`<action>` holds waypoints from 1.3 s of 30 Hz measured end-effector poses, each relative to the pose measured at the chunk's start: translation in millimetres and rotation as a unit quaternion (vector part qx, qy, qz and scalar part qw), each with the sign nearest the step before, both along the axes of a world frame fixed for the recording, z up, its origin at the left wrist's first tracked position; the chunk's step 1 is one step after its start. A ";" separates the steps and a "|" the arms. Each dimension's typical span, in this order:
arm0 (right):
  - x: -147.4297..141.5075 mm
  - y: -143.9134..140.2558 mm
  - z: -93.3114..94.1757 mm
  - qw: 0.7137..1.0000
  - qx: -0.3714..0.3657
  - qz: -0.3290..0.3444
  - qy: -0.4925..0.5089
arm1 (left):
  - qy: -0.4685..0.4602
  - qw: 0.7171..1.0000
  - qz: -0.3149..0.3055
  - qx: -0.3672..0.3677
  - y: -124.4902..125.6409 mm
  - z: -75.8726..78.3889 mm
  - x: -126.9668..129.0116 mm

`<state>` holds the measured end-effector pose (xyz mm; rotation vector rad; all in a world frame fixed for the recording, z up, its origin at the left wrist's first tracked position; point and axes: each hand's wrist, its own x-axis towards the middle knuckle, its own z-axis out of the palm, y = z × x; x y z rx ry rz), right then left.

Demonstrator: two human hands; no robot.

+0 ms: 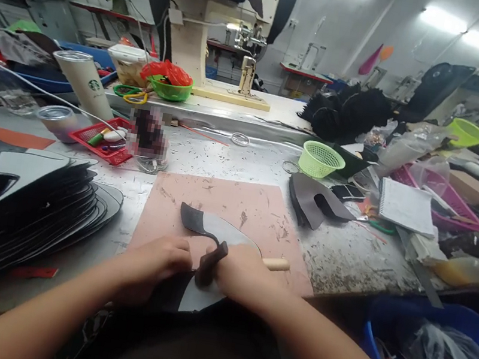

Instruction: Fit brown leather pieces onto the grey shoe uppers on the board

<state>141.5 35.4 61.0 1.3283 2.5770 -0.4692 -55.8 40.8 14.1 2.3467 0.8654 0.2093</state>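
A U-shaped shoe upper piece point(227, 229), light grey with black ends, lies on the pink mat point(214, 191) in front of me. My right hand point(241, 271) is closed round a hammer point(276, 264); its pale wooden handle sticks out to the right and its dark head shows left of the fist, just over the upper piece. Close to the left of the hammer head, my left hand point(165, 259) has its fingers curled at the near black part of the piece, seemingly pinching it. Its fingertips are partly hidden.
A tall stack of cut upper pieces point(80, 209) stands at left. Dark folded pieces point(315, 201), a green basket point(321, 159) and a notepad point(405, 206) lie at right. Behind are a red tray point(104, 143), a tumbler point(84, 82) and a sewing machine point(184, 37). A blue bin point(463, 318) sits lower right.
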 end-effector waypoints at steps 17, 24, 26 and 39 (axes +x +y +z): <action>-30.5 -3.6 -9.3 0.998 0.045 0.040 -0.032 | 0.012 0.975 0.010 0.222 -40.2 -16.6 -24.9; -42.6 -1.8 -11.8 0.997 0.058 0.035 -0.033 | 0.062 0.948 0.076 0.303 -71.7 -25.3 -33.4; -45.3 -1.1 -10.8 0.996 0.069 0.038 -0.039 | 0.060 0.942 0.098 0.315 -76.3 -27.0 -32.4; -57.9 6.0 -16.7 0.998 0.058 0.029 -0.013 | 0.096 0.916 0.167 0.351 -88.7 -31.2 -21.1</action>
